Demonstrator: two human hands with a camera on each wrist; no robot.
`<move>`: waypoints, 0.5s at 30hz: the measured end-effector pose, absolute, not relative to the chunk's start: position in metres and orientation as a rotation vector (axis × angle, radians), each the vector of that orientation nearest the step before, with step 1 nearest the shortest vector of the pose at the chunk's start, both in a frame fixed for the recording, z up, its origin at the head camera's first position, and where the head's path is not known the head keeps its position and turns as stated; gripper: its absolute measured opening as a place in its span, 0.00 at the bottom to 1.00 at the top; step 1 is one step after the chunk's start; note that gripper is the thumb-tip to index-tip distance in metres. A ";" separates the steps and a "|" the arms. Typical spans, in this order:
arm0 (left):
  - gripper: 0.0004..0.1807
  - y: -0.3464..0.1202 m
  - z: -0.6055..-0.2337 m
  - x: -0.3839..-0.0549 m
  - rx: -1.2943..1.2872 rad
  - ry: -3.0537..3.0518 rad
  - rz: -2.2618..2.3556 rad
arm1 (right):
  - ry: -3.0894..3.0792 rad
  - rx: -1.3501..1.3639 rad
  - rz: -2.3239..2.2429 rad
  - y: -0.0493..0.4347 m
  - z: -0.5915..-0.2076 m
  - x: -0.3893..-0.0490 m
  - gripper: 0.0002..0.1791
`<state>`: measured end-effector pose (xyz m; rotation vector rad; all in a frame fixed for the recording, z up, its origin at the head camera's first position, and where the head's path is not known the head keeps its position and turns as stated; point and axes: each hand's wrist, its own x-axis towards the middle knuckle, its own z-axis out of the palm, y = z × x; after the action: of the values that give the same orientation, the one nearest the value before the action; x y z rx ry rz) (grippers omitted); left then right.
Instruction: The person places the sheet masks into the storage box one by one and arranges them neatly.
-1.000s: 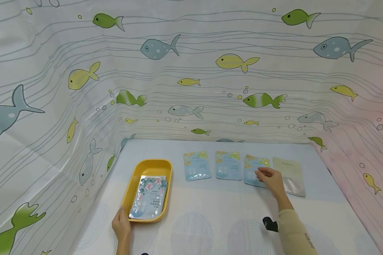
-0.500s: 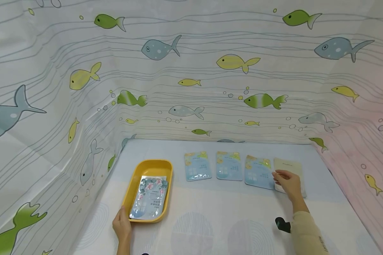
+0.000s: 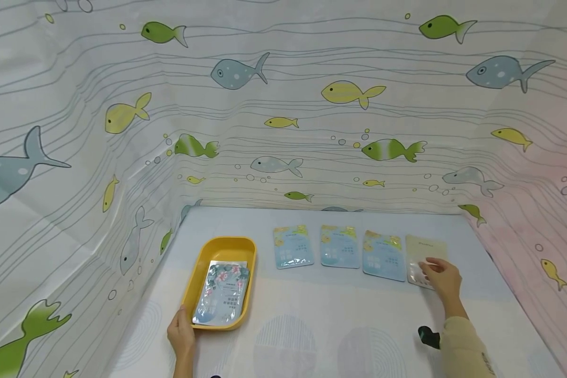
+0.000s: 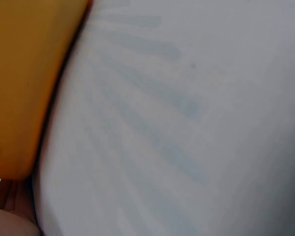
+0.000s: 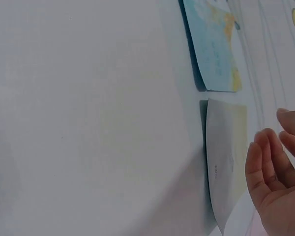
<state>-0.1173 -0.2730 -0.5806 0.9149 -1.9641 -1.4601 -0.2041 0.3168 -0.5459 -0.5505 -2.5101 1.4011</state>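
At the near left corner of a yellow plastic tray, my left hand grips the rim. In the left wrist view, the tray's wall stands above part of that hand. A flowered foil sachet lies on top of other sachets inside the tray. My right hand is over a cream and silver sachet, its fingers loosely bent and holding nothing. From the right wrist, the hand appears apart from that sachet.
Three blue sachets with yellow corners lie in a row along the back: the left one, the middle one and the right one. They rest on a pale cloth-covered table. Fish-printed curtains enclose its back and sides.
My right hand has moved right, from over the rightmost blue sachet to over the cream and silver one. My left hand stays at the tray.
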 end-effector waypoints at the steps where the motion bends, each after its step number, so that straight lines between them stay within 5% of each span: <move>1: 0.26 -0.273 -0.581 -0.117 0.919 -1.969 -1.459 | -2.526 -0.568 1.375 0.318 -0.547 -0.203 0.22; 15: 0.25 -0.274 -0.582 -0.117 0.911 -1.975 -1.463 | -2.580 -0.642 1.106 0.330 -0.552 -0.200 0.21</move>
<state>-0.1169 -0.2743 -0.5824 0.9107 -1.9751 -1.4628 -0.1999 0.3305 -0.5519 -0.6424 -2.5804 1.1061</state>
